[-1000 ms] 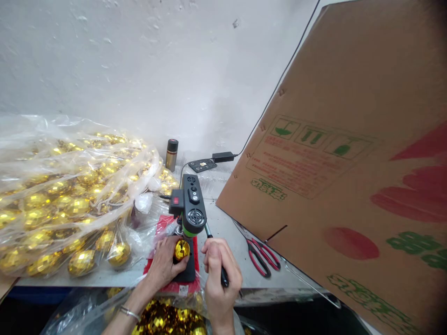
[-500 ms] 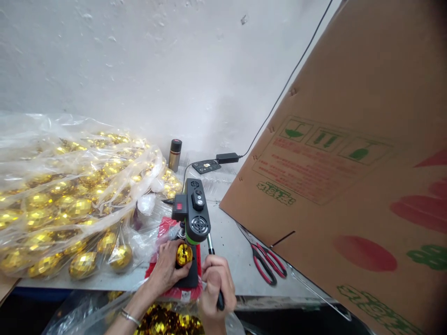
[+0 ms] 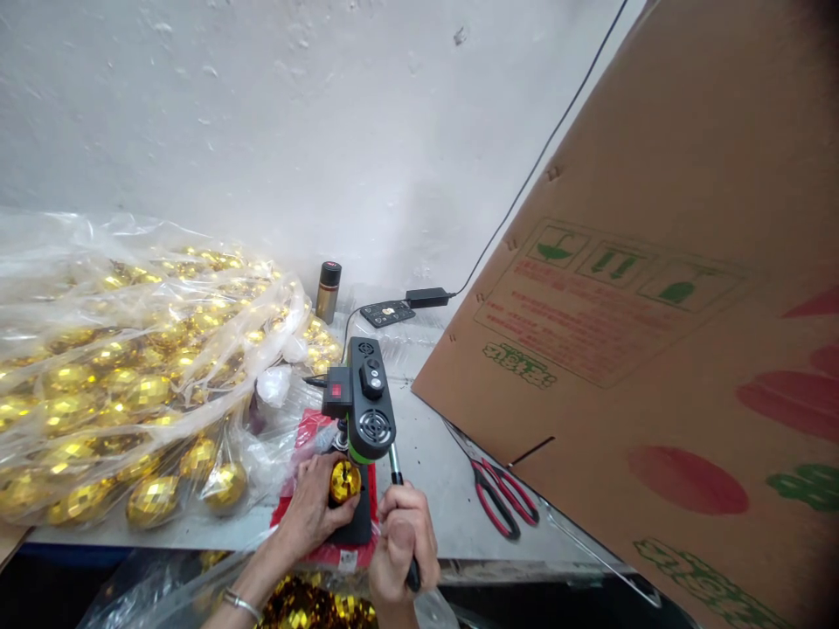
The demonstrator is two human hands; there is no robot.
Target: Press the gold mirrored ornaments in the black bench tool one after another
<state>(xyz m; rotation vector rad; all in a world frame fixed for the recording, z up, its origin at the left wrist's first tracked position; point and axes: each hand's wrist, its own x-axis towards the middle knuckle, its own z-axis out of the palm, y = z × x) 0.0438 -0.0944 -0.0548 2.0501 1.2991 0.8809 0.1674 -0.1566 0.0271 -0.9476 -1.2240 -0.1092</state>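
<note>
A small bench drill press (image 3: 372, 397), black with a green collar, stands on a red plastic sheet (image 3: 284, 509). My left hand (image 3: 316, 502) grips a gold mirrored ball (image 3: 344, 481) from its left side, just under the front of the drill head. The ball rests over the black base (image 3: 357, 527); whether the bit touches it is hidden. To the right, my right hand (image 3: 405, 542) is wrapped round the black-ended lever (image 3: 396, 467) of the press, with the grip's end sticking out below the fist.
Clear plastic bags of gold balls (image 3: 150, 393) fill the left. Red-handled scissors (image 3: 502, 489) lie on the right beside a big cardboard box (image 3: 622, 288). A spray can (image 3: 329, 293) and a power adapter (image 3: 426, 298) sit by the wall. Gold pieces (image 3: 315, 603) fill a bag below the edge.
Almost nothing differs. My left hand stays on the ball and my right hand on the lever, with only a very slight shift of the view.
</note>
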